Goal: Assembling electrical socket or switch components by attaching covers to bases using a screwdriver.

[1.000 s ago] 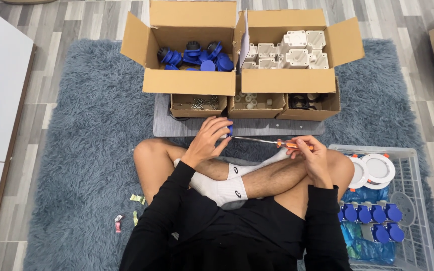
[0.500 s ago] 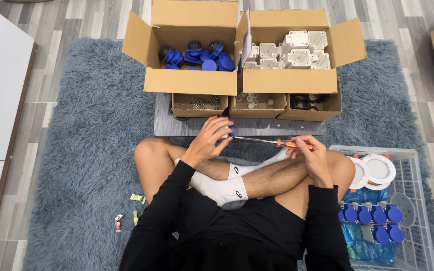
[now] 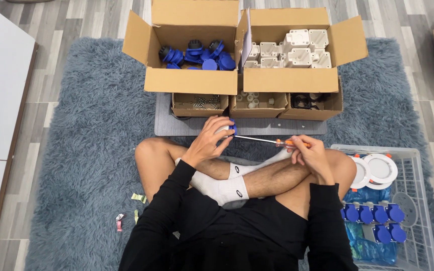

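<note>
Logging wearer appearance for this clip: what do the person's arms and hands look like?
Both arms wear long black sleeves reaching the wrists. The left hand and right hand are bare: no gloves, and no rings, watch or markings that I can make out.

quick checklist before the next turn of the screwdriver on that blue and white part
1. Left hand wrapped around the blue and white part: ok.
2. Right hand on the orange handle of the screwdriver: ok.
3. Screwdriver shaft runs level from handle to part, tip at the part: ok.
4. Tip seated in a screw head: cannot tell, the fingers hide it.
5. Small box of screws open just beyond the left hand: ok.
6. Part held above the grey board, not resting on it: cannot tell.
</note>
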